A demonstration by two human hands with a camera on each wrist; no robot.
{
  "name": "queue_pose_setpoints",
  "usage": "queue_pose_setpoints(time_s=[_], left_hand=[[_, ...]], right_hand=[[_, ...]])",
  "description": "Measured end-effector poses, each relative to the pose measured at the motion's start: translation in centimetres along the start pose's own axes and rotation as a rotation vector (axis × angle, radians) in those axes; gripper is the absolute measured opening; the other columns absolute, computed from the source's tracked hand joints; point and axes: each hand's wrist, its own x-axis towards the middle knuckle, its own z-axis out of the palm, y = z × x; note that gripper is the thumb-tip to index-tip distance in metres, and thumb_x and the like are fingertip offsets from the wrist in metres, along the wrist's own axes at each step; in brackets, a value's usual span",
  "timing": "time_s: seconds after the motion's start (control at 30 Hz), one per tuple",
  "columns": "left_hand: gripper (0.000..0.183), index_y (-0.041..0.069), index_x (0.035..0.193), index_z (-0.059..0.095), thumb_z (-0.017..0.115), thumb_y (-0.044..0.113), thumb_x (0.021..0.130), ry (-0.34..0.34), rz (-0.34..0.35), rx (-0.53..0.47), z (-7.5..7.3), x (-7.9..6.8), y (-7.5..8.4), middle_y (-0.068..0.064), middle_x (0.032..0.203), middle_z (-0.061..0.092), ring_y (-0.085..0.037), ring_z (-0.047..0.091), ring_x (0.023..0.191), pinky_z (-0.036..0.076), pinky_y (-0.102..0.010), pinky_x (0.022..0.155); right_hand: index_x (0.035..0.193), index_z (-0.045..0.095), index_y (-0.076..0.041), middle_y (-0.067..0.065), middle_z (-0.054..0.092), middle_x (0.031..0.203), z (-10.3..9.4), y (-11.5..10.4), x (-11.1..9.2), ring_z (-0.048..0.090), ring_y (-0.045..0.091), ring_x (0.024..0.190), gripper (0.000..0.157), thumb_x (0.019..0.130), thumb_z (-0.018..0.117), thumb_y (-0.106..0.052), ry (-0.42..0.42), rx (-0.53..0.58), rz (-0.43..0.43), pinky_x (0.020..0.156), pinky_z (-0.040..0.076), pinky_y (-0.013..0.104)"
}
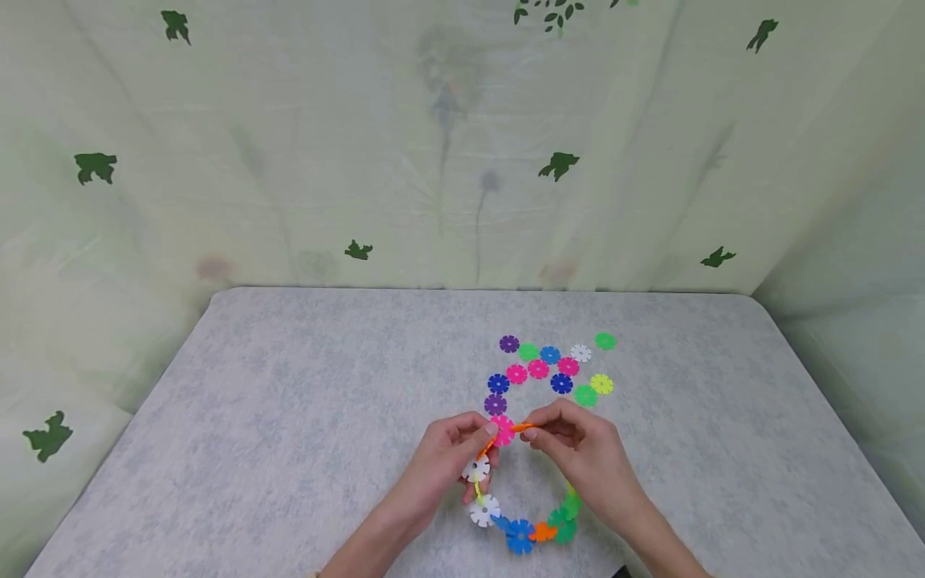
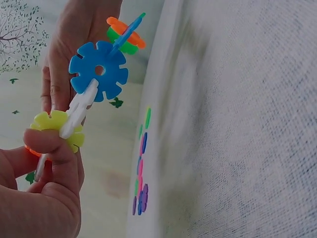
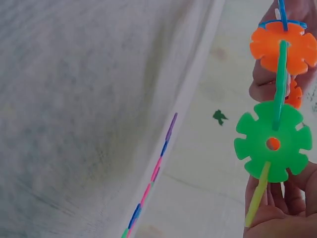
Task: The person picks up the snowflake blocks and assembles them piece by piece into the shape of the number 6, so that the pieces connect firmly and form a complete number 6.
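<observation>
A chain of slotted plastic flower discs hangs in a loop between the two hands. My left hand [image 1: 451, 453] pinches its left end, by a pink disc [image 1: 503, 431] and an edge-on orange disc. In my right hand [image 1: 585, 449], thumb and fingers pinch another orange disc [image 1: 523, 427], whose edge meets the pink disc; whether they interlock I cannot tell. Below the left hand run white discs [image 1: 485, 510] and a yellow disc [image 2: 51, 119]. A blue disc [image 2: 110, 82], a third orange disc [image 3: 297, 49] and green discs [image 3: 252, 131] form the lower curve.
Loose flat discs lie on the grey table [image 1: 325, 385] beyond the hands, among them a purple disc [image 1: 509, 343], a dark blue disc [image 1: 499, 384] and a yellow disc [image 1: 601, 384]. A pale curtain [image 1: 289, 160] with green bird shapes rises behind the table.
</observation>
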Motion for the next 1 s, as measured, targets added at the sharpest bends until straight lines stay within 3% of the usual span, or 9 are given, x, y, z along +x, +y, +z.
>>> queue_pose_setpoints(time_s=[0.33,0.57,0.77,1.0], left_hand=[[0.032,-0.002,0.098,0.061,0.062,0.030,0.098,-0.041,0.049,-0.004,0.2,0.0,-0.4,-0.008,0.074,0.059,-0.014,0.050,0.046,0.037,-0.021,0.038],[0.028,0.000,0.101,0.059,0.060,0.028,0.099,-0.054,0.028,0.004,0.2,0.1,-0.4,-0.007,0.075,0.058,-0.015,0.050,0.048,0.040,-0.021,0.040],[0.027,0.004,0.101,0.061,0.063,0.030,0.097,-0.028,-0.006,0.045,0.2,0.2,-0.3,-0.010,0.077,0.058,-0.016,0.053,0.051,0.042,-0.021,0.042],[0.027,0.004,0.102,0.060,0.064,0.030,0.096,0.013,-0.011,0.064,0.0,0.3,-0.1,-0.015,0.082,0.060,-0.017,0.056,0.057,0.044,-0.021,0.044]], right_hand=[[0.093,0.069,-0.020,-0.005,0.069,0.095,0.3,0.1,-0.2,0.069,0.022,0.088,0.022,0.087,0.071,0.001,-0.010,-0.084,-0.067,0.077,0.056,0.029],[0.097,0.070,-0.023,-0.004,0.069,0.098,0.2,0.4,0.1,0.068,0.015,0.091,0.023,0.087,0.072,-0.001,-0.027,-0.090,-0.002,0.080,0.055,0.028],[0.105,0.071,-0.023,-0.010,0.068,0.101,-0.2,0.4,0.6,0.064,0.011,0.097,0.024,0.088,0.073,-0.006,-0.091,-0.188,0.050,0.082,0.054,0.030],[0.114,0.070,-0.013,0.002,0.068,0.110,-2.7,0.4,1.1,0.062,0.017,0.101,0.022,0.092,0.071,-0.014,-0.058,-0.246,0.103,0.082,0.053,0.028]])
